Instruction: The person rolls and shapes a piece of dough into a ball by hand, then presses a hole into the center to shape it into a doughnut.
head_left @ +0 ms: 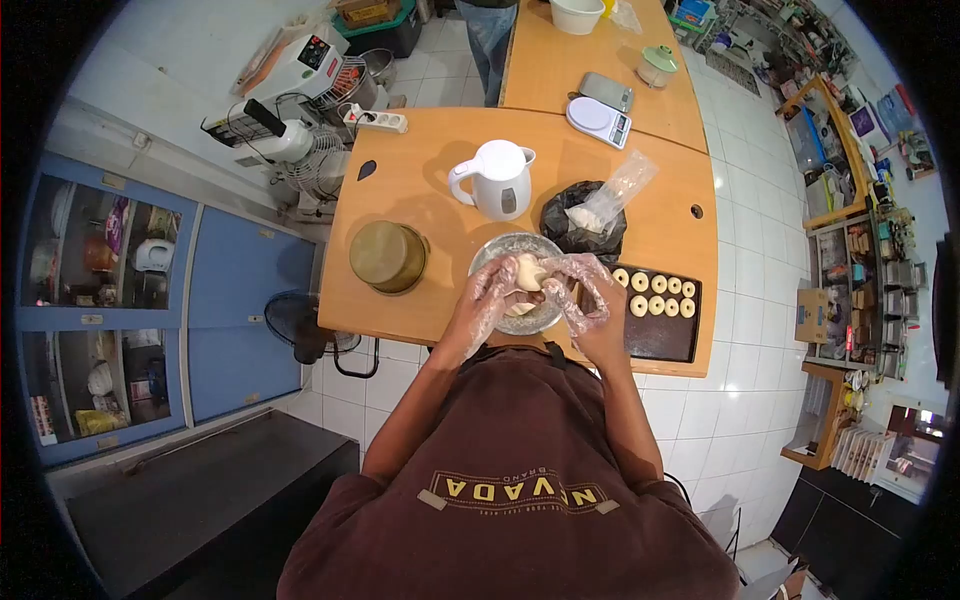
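Over a round metal bowl (487,250) I hold a pale piece of dough (530,272) between both hands. My left hand (486,298), in a clear plastic glove, has its fingers closed on the dough's left side. From the other side my right hand (592,305), gloved the same way, pinches the dough's edge. More dough (519,309) lies lower in the bowl, partly hidden by my fingers. Just right of my right hand is a dark baking tray (660,340) with several ring-shaped dough pieces (656,305) in rows.
A white electric kettle (502,182) stands behind the bowl, and a greenish-brown round container (387,257) is to the left. Behind the tray sits a black plastic bag (600,235). Farther back are kitchen scales (598,118) and a lidded container (656,68). A person's legs (489,50) show behind the table.
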`<state>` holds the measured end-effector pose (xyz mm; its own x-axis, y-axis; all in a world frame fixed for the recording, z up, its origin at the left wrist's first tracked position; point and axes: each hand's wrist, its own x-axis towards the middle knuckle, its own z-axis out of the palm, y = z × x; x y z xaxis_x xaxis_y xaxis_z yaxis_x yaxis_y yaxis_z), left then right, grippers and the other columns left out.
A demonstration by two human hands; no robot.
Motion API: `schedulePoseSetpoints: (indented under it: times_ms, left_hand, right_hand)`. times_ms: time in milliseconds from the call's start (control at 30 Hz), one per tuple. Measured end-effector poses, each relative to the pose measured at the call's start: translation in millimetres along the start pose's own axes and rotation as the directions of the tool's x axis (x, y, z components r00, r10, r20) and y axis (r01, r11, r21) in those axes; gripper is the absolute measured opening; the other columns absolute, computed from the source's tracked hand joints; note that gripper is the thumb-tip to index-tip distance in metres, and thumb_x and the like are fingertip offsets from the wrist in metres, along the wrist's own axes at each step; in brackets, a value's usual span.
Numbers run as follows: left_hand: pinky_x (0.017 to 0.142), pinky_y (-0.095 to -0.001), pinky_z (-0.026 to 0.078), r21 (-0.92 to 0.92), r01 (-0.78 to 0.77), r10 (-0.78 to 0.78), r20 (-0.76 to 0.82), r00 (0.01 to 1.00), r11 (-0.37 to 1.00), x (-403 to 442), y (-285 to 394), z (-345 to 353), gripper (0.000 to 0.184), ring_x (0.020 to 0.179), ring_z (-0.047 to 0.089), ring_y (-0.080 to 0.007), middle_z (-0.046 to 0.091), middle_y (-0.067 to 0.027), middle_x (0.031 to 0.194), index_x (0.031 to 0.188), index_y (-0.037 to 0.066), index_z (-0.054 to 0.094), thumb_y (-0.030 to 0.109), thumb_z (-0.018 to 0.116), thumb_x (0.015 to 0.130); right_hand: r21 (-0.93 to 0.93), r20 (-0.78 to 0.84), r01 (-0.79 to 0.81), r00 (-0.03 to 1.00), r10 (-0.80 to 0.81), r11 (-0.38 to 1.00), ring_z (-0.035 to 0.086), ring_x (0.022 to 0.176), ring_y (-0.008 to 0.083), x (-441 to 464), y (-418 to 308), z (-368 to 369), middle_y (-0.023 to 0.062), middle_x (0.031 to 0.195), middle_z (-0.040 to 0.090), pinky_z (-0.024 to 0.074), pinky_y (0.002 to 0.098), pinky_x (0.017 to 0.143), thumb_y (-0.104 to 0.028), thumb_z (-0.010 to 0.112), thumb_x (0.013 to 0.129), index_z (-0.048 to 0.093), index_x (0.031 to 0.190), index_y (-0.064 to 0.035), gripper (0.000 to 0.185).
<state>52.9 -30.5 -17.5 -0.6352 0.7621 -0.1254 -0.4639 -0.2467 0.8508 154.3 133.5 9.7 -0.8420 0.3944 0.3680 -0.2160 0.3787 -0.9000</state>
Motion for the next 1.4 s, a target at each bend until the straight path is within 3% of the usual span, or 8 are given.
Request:
schedulePoseSetpoints:
  times_ms: [33, 267, 433, 567, 667, 967, 1167, 1400]
  left_hand:
    - [0.100, -0.0355, 0.055, -0.096, -0.029, 0.030, 0.008, 1.000, 0.995, 1, -4, -2, 0.051, 0.118, 0.064, -0.0169, 0.064, -0.0118, 0.129, 0.138, -0.005, 0.054, 0.039, 0.051, 0.112]
    - [0.110, -0.0389, 0.047, -0.027, 0.002, -0.009, -0.229, 0.973, 1.000, -7, -20, -12, 0.041, 0.124, 0.059, -0.0181, 0.063, -0.0101, 0.130, 0.134, -0.003, 0.057, 0.031, 0.047, 0.114]
    - [0.110, -0.0332, 0.046, 0.039, 0.038, -0.031, -0.174, 0.984, 0.999, -8, -16, -11, 0.047, 0.125, 0.057, -0.0147, 0.061, -0.0098, 0.136, 0.142, -0.006, 0.053, 0.031, 0.051, 0.113]
    - [0.107, -0.0306, 0.046, 0.031, 0.022, -0.016, -0.193, 0.981, 0.999, -9, -28, -18, 0.048, 0.124, 0.058, -0.0143, 0.062, -0.0099, 0.136, 0.143, -0.007, 0.053, 0.030, 0.052, 0.112]
    - [0.109, -0.0316, 0.045, 0.304, 0.010, 0.005, -0.047, 0.999, 0.953, -15, 16, 8, 0.046, 0.126, 0.057, -0.0153, 0.062, -0.0106, 0.137, 0.143, -0.006, 0.055, 0.028, 0.052, 0.112]
    - [0.110, -0.0345, 0.044, 0.332, -0.174, 0.181, 0.008, 0.983, 0.927, -19, 9, 0, 0.047, 0.128, 0.057, -0.0179, 0.058, -0.0121, 0.142, 0.148, -0.004, 0.046, 0.024, 0.054, 0.111]
    - [0.116, -0.0363, 0.037, 0.254, -0.051, 0.067, -0.058, 0.996, 0.966, -27, 7, -2, 0.044, 0.133, 0.050, -0.0192, 0.053, -0.0116, 0.145, 0.147, -0.003, 0.046, 0.018, 0.055, 0.109]
    - [0.108, -0.0331, 0.045, 0.325, -0.069, 0.107, -0.098, 0.989, 0.943, -27, -2, -18, 0.048, 0.125, 0.057, -0.0157, 0.060, -0.0137, 0.138, 0.146, -0.008, 0.048, 0.027, 0.052, 0.112]
  right_hand:
    - [0.023, -0.004, 0.001, 1.000, -0.001, 1.000, 0.065, 0.094, 0.0196, -2, 4, -1, 0.0132, 0.106, 0.072, 0.0519, 0.0320, 0.083, 0.002, 0.078, 0.086, 0.075, 0.113, 0.0021, 0.026]
    - [-0.004, 0.096, 0.109, 0.989, -0.108, 0.994, 0.070, 0.098, 0.0238, 12, -2, -11, 0.0150, 0.110, 0.073, 0.0551, 0.0351, 0.087, 0.003, 0.080, 0.082, 0.076, 0.114, 0.0012, 0.032]
    - [-0.041, 0.132, 0.179, 0.976, -0.172, 0.983, 0.072, 0.094, 0.0283, 13, -1, -9, 0.0150, 0.105, 0.075, 0.0569, 0.0373, 0.084, 0.001, 0.081, 0.081, 0.078, 0.109, -0.0010, 0.029]
    - [-0.094, 0.141, 0.120, 0.984, -0.106, 0.988, 0.073, 0.104, 0.0340, 9, 2, -8, 0.0174, 0.113, 0.076, 0.0565, 0.0414, 0.094, -0.002, 0.080, 0.083, 0.077, 0.112, -0.0010, 0.029]
    - [-0.105, 0.123, 0.105, 0.988, -0.092, 0.989, 0.072, 0.105, 0.0351, 6, 2, -6, 0.0179, 0.113, 0.075, 0.0558, 0.0418, 0.096, -0.003, 0.079, 0.083, 0.077, 0.112, -0.0014, 0.030]
    - [-0.014, 0.135, 0.075, 0.988, -0.073, 0.997, 0.073, 0.106, 0.0339, 9, -4, -4, 0.0189, 0.114, 0.075, 0.0556, 0.0418, 0.096, -0.004, 0.081, 0.081, 0.078, 0.111, -0.0004, 0.030]
    - [-0.099, 0.126, 0.110, 0.987, -0.097, 0.989, 0.074, 0.101, 0.0335, 7, 6, 5, 0.0189, 0.110, 0.076, 0.0573, 0.0414, 0.092, -0.005, 0.082, 0.081, 0.078, 0.107, 0.0006, 0.026]
    - [0.002, 0.145, 0.170, 0.975, -0.168, 0.985, 0.072, 0.107, 0.0341, 18, -18, 4, 0.0185, 0.118, 0.074, 0.0553, 0.0429, 0.096, -0.005, 0.082, 0.080, 0.077, 0.111, 0.0002, 0.031]
